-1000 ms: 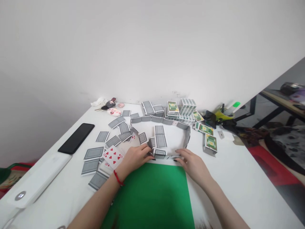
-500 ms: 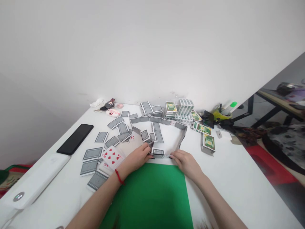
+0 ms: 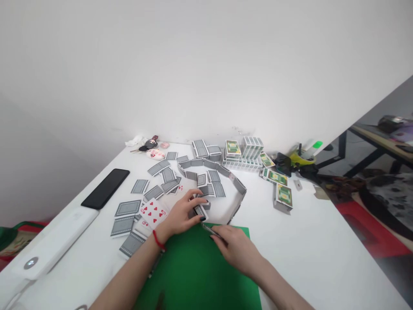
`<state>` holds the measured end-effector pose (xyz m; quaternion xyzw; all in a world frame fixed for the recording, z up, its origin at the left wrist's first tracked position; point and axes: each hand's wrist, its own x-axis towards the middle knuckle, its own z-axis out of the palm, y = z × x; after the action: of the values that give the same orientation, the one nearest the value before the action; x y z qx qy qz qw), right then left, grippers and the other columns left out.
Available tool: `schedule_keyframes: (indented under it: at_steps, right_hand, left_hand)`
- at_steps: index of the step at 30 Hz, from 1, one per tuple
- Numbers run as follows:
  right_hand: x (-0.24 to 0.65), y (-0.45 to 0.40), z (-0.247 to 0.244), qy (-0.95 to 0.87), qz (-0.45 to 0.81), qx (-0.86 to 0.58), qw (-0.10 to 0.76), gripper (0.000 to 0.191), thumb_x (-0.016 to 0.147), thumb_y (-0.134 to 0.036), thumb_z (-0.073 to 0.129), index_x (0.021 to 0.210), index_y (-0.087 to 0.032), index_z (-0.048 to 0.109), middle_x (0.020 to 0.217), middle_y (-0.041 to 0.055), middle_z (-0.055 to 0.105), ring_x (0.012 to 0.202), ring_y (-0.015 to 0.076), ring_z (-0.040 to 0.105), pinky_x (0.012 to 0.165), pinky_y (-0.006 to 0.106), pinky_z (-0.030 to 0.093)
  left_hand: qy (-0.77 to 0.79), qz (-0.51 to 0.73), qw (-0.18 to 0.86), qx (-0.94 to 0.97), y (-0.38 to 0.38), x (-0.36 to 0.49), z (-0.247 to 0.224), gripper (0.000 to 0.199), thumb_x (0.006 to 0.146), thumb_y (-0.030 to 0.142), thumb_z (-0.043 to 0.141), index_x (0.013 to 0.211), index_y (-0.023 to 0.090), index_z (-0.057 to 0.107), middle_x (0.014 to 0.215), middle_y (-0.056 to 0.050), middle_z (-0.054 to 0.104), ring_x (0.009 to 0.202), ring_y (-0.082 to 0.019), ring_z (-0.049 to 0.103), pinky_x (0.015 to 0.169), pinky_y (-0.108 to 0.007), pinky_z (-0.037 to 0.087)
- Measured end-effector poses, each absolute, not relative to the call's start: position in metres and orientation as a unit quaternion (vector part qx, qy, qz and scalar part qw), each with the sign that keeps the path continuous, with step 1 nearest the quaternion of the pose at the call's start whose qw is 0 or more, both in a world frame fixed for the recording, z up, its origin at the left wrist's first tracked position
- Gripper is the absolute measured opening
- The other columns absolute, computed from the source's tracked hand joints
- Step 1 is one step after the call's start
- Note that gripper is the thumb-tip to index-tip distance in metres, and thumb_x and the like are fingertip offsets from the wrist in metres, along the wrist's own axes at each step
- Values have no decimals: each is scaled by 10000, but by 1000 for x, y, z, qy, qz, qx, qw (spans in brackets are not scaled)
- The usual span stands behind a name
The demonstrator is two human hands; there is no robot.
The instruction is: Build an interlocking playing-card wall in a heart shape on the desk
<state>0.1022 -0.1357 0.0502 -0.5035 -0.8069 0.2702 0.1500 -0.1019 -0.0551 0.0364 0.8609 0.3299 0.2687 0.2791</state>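
grey-backed playing-card strip (image 3: 221, 168): linked, standing curved on white table (image 3: 290, 254); closure unclear | left hand (image 3: 180, 215): fingers gripping grey-bordered card (image 3: 200, 212) | right hand (image 3: 238, 246): fingers pinching thin grey piece (image 3: 209, 230) | loose patterned cards (image 3: 128, 208): left, unlinked

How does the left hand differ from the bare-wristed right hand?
The left hand has a red cord bracelet at its wrist; the right hand has none. The left's fingers hold a grey-patterned card piece near the far edge of the green sheet, while the right, lower in view, pinches a thin piece over that sheet. Both show dark nails.
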Motion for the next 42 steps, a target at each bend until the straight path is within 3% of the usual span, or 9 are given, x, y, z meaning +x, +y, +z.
schedule_keyframes:
  at_steps: [4, 8, 12, 18, 20, 23, 27, 33, 42]
  right_hand:
    - [78, -143, 55, -808, 295, -486, 153, 283, 880, -204, 390, 1077, -133, 580, 955, 100, 667, 875, 207, 619, 765, 293, 468]
    - [68, -144, 65, -806, 305, -480, 163, 283, 866, -252, 441, 1083, -142, 587, 957, 104, 675, 890, 218, 626, 769, 290, 471]
    - [83, -125, 75, -782, 279, -509, 227, 228, 879, -281, 430, 944, -213, 638, 848, 42, 691, 783, 178, 641, 729, 273, 480]
    - [97, -80, 69, -791, 172, -557, 188, 326, 797, -194, 532, 1122, -197, 566, 1138, 90, 601, 1001, 225, 572, 820, 321, 448]
    - [91, -70, 63, -789, 183, -565, 157, 326, 790, -198, 540, 1115, -193, 571, 1094, 86, 621, 959, 220, 589, 783, 305, 442]
    - [82, -63, 58, -787, 195, -574, 119, 173, 825, -203, 484, 890, -191, 644, 878, 66, 674, 831, 196, 612, 716, 280, 414]
    - [76, -62, 55, -779, 190, -585, 120, 213, 841, -190, 447, 735, -171, 631, 749, 64, 671, 713, 171, 602, 636, 262, 370]
    - [77, -64, 53, -767, 195, -595, 140, 210, 835, -209, 462, 722, -169, 634, 736, 68, 670, 679, 166, 588, 600, 257, 355]
    - [79, -58, 54, -709, 270, -598, 260, 181, 778, -123, 525, 919, -167, 630, 802, 50, 687, 700, 147, 609, 690, 250, 434]
  left_hand:
    - [345, 318, 320, 823, -54, -102, 35, 384, 811, 301, 495, 1187, 224, 479, 1286, -98, 365, 1176, -246, 385, 992, -399, 344]
    - [441, 370, 343, 743, -60, -94, 24, 603, 756, 191, 491, 1324, 239, 294, 1327, -113, 316, 1077, -209, 452, 921, -396, 410]
    - [529, 380, 392, 650, -73, -84, 14, 706, 778, 204, 455, 1394, 193, 109, 1423, -139, 238, 1269, -228, 331, 1036, -431, 308]
    - [529, 311, 455, 645, -74, -79, 16, 686, 745, 146, 379, 1399, 83, 181, 1476, -122, 201, 1357, -206, 187, 1131, -381, 138]
    - [507, 294, 468, 662, -66, -82, 19, 708, 710, 113, 362, 1397, 70, 197, 1475, -112, 209, 1356, -194, 190, 1134, -374, 125]
    - [471, 272, 488, 683, -53, -88, 23, 740, 660, 86, 356, 1392, 95, 242, 1466, -81, 246, 1348, -184, 218, 1133, -381, 119]
    - [445, 269, 501, 692, -46, -92, 28, 721, 660, 87, 391, 1374, 145, 310, 1436, -52, 321, 1319, -197, 291, 1123, -400, 166]
    - [429, 294, 513, 683, -48, -92, 36, 487, 828, 297, 453, 1301, 183, 435, 1346, -42, 463, 1224, -210, 437, 1063, -398, 310]
    - [471, 278, 455, 703, -46, -99, 48, 457, 827, 245, 376, 1267, 184, 483, 1319, -25, 495, 1220, -195, 439, 1076, -384, 286]
